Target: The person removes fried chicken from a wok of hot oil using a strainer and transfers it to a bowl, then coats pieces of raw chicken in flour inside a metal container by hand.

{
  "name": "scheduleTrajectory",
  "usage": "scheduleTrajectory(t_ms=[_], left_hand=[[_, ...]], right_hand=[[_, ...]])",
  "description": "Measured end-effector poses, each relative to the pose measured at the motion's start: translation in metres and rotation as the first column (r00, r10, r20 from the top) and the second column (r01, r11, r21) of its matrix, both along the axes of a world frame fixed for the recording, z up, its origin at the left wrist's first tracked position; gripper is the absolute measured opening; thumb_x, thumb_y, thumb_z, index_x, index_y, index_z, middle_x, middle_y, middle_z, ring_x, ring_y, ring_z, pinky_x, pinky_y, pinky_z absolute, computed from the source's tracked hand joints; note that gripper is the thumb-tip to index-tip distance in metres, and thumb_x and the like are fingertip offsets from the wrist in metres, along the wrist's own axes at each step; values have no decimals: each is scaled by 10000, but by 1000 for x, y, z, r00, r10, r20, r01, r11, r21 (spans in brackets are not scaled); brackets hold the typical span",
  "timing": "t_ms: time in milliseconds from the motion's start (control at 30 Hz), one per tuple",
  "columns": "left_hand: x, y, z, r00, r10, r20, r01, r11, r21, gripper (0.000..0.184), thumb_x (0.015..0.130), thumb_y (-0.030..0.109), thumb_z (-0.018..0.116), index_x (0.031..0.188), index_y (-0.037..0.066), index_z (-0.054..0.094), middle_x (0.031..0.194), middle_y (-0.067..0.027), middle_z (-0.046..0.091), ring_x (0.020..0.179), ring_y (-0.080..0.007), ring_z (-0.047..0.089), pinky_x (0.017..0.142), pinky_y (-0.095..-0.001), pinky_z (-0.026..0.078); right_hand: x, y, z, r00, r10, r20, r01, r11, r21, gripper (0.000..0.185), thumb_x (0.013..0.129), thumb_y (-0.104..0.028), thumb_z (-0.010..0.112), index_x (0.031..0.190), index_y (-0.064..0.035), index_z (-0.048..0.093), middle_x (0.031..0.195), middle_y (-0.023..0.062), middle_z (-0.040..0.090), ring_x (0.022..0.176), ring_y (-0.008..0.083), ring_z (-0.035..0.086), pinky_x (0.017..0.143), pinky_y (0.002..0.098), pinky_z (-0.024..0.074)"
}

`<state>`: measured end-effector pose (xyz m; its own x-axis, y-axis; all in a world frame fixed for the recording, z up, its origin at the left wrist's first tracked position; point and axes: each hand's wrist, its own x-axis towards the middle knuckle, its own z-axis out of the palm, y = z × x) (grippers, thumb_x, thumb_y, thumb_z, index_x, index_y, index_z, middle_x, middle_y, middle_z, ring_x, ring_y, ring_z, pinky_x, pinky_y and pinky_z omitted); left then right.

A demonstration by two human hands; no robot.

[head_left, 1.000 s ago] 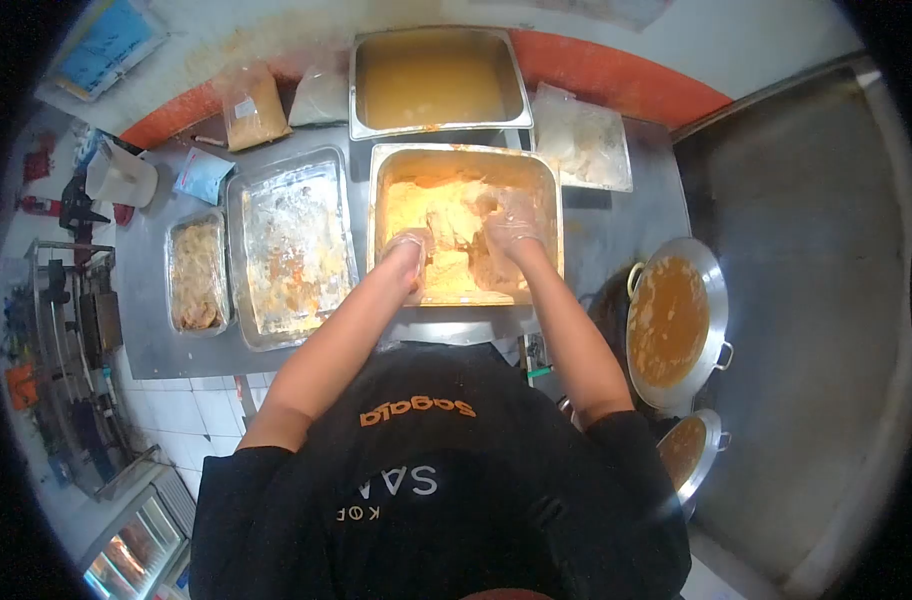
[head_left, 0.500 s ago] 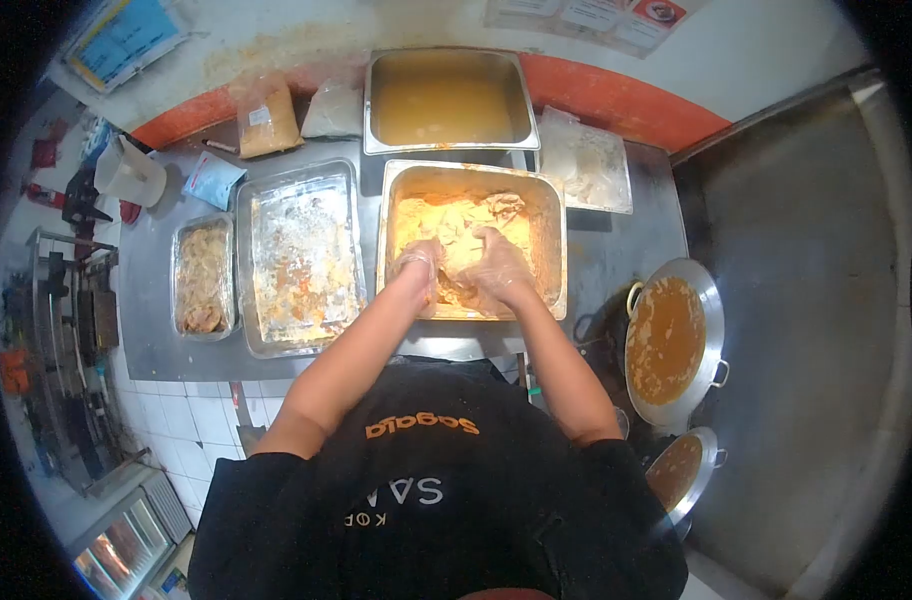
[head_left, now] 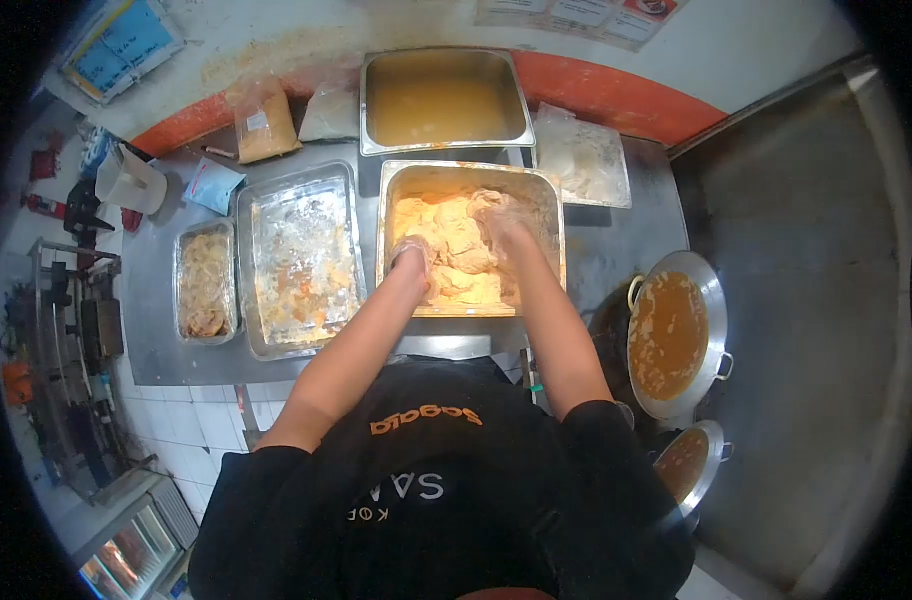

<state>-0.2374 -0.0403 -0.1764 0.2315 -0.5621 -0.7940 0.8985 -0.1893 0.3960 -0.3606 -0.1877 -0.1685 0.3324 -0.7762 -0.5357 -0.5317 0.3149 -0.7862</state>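
A deep metal pan (head_left: 553,200) holds pale yellow flour and flour-coated pieces (head_left: 466,255) whose kind I cannot make out. Both hands wear clear plastic gloves and reach inside it. At the pan's left side, my left hand (head_left: 413,258) touches the coated heap, its fingers mostly hidden. My right hand (head_left: 504,222) is smeared by motion and lies against a coated piece near the back right; whether its fingers grip that piece is unclear.
Behind stands a metal pan of yellowish liquid (head_left: 446,105). To the left are a floury tray (head_left: 354,215) and a smaller container of pale pieces (head_left: 204,280). Bags (head_left: 268,120) line the wall. At right, two woks of brown liquid (head_left: 668,335) sit lower than the table.
My right hand has moved away from me, toward the back right of the pan. My left hand has shifted slightly left. More of the coated heap between them shows.
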Motion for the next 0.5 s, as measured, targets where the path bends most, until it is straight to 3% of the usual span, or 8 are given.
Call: scheduleTrajectory(t_ms=[100, 200, 267, 333, 400, 433, 467, 500], left_hand=[[-4, -7, 33, 998, 54, -31, -54, 998, 27, 488, 987, 353, 366, 1349, 42, 469, 1324, -141, 553, 1159, -279, 575, 972, -486, 477], [0, -10, 57, 998, 23, -59, -25, 999, -30, 495, 986, 374, 363, 1351, 59, 476, 1324, -119, 558, 1159, -282, 573, 982, -461, 471], [7, -18, 31, 999, -2, -51, -2, 997, -80, 476, 991, 363, 335, 1327, 68, 498, 1293, -114, 571, 1152, -271, 572, 979, -464, 464], [14, -26, -11, 999, -23, -44, 17, 992, -124, 464, 996, 352, 307, 1304, 77, 520, 1263, -108, 585, 1145, -259, 571, 975, -468, 456], [22, -33, -48, 978, -87, 190, 95, 995, -34, 464, 978, 333, 398, 1336, 56, 497, 1302, -123, 577, 1148, -264, 579, 940, -407, 477], [30, -32, -51, 978, -93, 188, 100, 995, -27, 464, 978, 333, 398, 1336, 56, 497, 1302, -123, 577, 1148, -264, 579, 940, -407, 477], [37, -33, -53, 812, -300, 501, 249, 954, 169, 460, 954, 294, 432, 1326, 33, 498, 1261, -128, 584, 1149, -255, 560, 945, -392, 455], [41, -34, -53, 512, -497, 701, 307, 868, 391, 459, 930, 255, 467, 1317, 10, 499, 1219, -133, 591, 1151, -246, 542, 950, -377, 432]], right_hand=[[1, 13, 53, 999, 26, 36, -26, 1000, 0, 507, 777, -200, 754, 1200, -33, 530, 963, 92, 629, 814, 194, 611, 649, 325, 509], [-3, 13, 71, 972, 170, -165, -178, 983, -36, 552, 779, -210, 757, 1242, -38, 512, 1039, 92, 636, 930, 213, 611, 771, 345, 512], [-8, 12, 62, 993, 20, -119, -27, 998, -59, 622, 763, -189, 763, 1297, -41, 480, 1062, 112, 644, 979, 238, 609, 854, 364, 493], [-25, 8, 21, 999, 43, -25, -47, 983, -177, 650, 765, -197, 760, 1319, -37, 458, 1067, 121, 640, 985, 241, 605, 855, 365, 494], [-46, 6, 8, 995, 75, 67, -53, 956, -289, 679, 767, -205, 756, 1340, -34, 436, 1071, 129, 636, 991, 244, 601, 855, 366, 496], [-59, 6, 12, 992, 120, 39, -109, 972, -208, 639, 771, -214, 746, 1321, -43, 469, 1067, 132, 638, 978, 244, 607, 844, 357, 497], [-65, 6, 14, 990, 141, 28, -135, 977, -167, 620, 773, -218, 741, 1311, -48, 485, 1065, 133, 638, 971, 244, 609, 838, 352, 498], [-69, 7, 20, 986, 164, 17, -160, 979, -126, 601, 775, -223, 735, 1302, -53, 502, 1062, 134, 639, 964, 244, 612, 833, 348, 499]])
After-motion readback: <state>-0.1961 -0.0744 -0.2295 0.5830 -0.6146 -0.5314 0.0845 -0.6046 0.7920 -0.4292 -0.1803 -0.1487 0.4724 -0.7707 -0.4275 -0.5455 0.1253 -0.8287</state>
